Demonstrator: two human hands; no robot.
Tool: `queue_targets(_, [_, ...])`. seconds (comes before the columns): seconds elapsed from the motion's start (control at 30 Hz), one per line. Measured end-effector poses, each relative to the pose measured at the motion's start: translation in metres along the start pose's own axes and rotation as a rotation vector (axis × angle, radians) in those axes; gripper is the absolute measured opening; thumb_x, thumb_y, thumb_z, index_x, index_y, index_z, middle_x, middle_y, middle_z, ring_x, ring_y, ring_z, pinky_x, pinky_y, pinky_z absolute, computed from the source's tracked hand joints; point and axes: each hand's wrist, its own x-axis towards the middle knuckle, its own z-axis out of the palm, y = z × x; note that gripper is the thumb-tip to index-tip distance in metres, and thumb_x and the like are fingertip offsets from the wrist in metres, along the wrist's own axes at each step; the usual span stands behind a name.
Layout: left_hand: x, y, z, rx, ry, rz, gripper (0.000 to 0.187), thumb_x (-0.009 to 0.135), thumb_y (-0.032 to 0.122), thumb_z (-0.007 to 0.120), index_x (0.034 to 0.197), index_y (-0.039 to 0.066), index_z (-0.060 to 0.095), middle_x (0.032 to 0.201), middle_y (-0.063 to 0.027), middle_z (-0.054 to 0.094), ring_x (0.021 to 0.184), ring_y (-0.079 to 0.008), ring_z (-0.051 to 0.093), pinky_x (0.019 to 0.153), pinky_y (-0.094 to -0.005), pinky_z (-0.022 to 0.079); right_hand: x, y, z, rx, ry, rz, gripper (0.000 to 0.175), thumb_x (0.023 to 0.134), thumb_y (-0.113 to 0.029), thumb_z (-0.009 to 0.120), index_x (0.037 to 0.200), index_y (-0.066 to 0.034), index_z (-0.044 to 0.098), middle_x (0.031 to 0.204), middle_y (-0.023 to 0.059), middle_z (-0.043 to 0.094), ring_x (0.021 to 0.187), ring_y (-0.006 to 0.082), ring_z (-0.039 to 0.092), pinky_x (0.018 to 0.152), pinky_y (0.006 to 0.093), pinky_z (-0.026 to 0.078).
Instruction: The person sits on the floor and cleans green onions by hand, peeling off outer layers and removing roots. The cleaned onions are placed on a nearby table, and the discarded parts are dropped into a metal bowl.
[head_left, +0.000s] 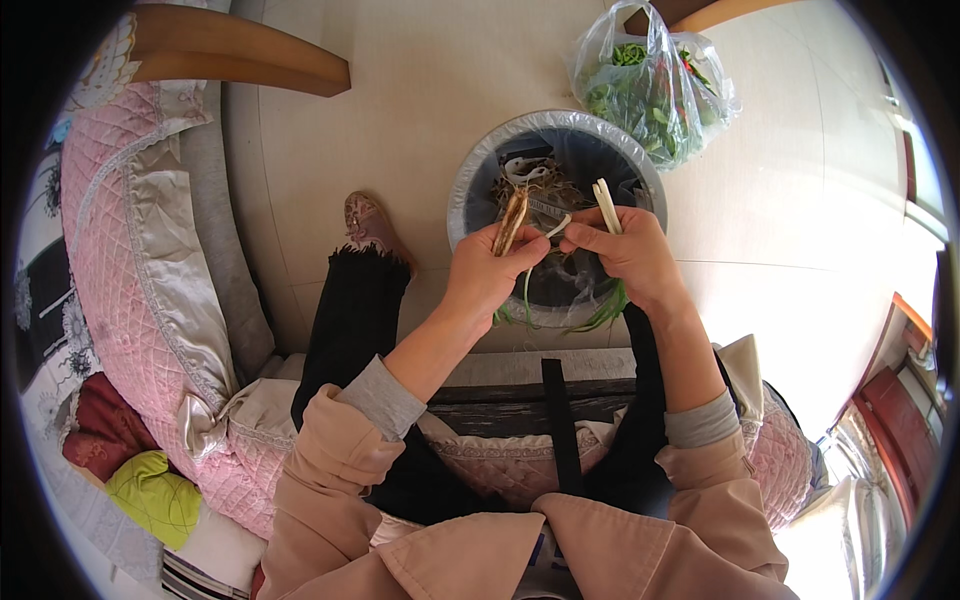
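Both my hands are over a round bin (463, 180) lined with a clear plastic bag. My left hand (495, 259) grips a bunch of green onions (512, 219) with brownish outer skin and roots at the upper end; green leaves hang below that hand. In my right hand (626, 244) are clean white green onion stalks (607, 204), their green tops (611, 306) hanging under the palm. A thin white stalk (559, 226) lies between the fingertips of the two hands. Inside the bin are root trimmings (555, 184) and other waste, partly hidden by my hands.
Beyond the bin, a clear plastic bag of green vegetables (652, 112) stands on the tiled floor (390, 135). A wooden furniture leg (240, 52) juts in at upper left. My shoe (371, 225) is left of the bin; a pink quilted sofa cover (112, 202) lies farther left.
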Motion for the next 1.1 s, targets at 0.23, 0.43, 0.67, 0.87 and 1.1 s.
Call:
queue_targets(0.23, [-0.003, 0.006, 0.005, -0.03, 0.018, -0.04, 0.009, 0.078, 0.009, 0.065, 0.083, 0.003, 0.061, 0.071, 0.0028, 0.055, 0.065, -0.0046, 0.048, 0.061, -0.0192, 0.038, 0.0, 0.003, 0.004, -0.143, 0.05, -0.139, 0.015, 0.08, -0.012, 0.06, 0.082, 0.0021, 0.063, 0.068, 0.005, 0.064, 0.055, 0.0047, 0.048, 0.052, 0.0196, 0.036])
queue_targets(0.43, [-0.004, 0.009, 0.004, -0.027, -0.015, -0.059, 0.008, 0.078, 0.009, 0.065, 0.08, 0.003, 0.06, 0.068, 0.0033, 0.053, 0.061, -0.0046, 0.046, 0.058, -0.0196, 0.036, 0.0, 0.001, 0.004, -0.177, 0.076, -0.148, 0.018, 0.083, -0.016, 0.057, 0.083, 0.0013, 0.062, 0.069, 0.0048, 0.064, 0.056, 0.004, 0.048, 0.05, 0.0197, 0.035])
queue_targets(0.67, [-0.004, 0.008, 0.004, -0.02, -0.02, -0.056, 0.008, 0.078, 0.009, 0.065, 0.08, 0.003, 0.06, 0.067, 0.0033, 0.053, 0.061, -0.0048, 0.046, 0.057, -0.0198, 0.036, 0.0, 0.001, 0.003, -0.175, 0.087, -0.135, 0.018, 0.084, -0.018, 0.058, 0.083, 0.0002, 0.062, 0.068, 0.0036, 0.063, 0.051, 0.0025, 0.043, 0.046, 0.019, 0.032])
queue_targets(0.87, [-0.002, 0.002, 0.005, 0.002, -0.046, -0.038, 0.01, 0.078, 0.013, 0.065, 0.083, 0.005, 0.061, 0.07, 0.0036, 0.056, 0.062, -0.0036, 0.047, 0.055, -0.019, 0.033, 0.0, 0.007, 0.01, -0.092, 0.106, -0.133, 0.018, 0.086, -0.018, 0.055, 0.08, -0.001, 0.058, 0.063, 0.0005, 0.058, 0.049, 0.0023, 0.039, 0.045, 0.0191, 0.031])
queue_targets(1.1, [0.001, -0.005, 0.006, -0.004, -0.141, 0.015, 0.018, 0.078, 0.024, 0.066, 0.089, 0.01, 0.06, 0.075, 0.0063, 0.058, 0.064, -0.0003, 0.047, 0.05, -0.0167, 0.025, -0.002, 0.012, 0.02, -0.173, 0.208, -0.2, 0.018, 0.085, -0.015, 0.054, 0.076, -0.0001, 0.057, 0.06, 0.0018, 0.057, 0.053, 0.0059, 0.046, 0.05, 0.0221, 0.036])
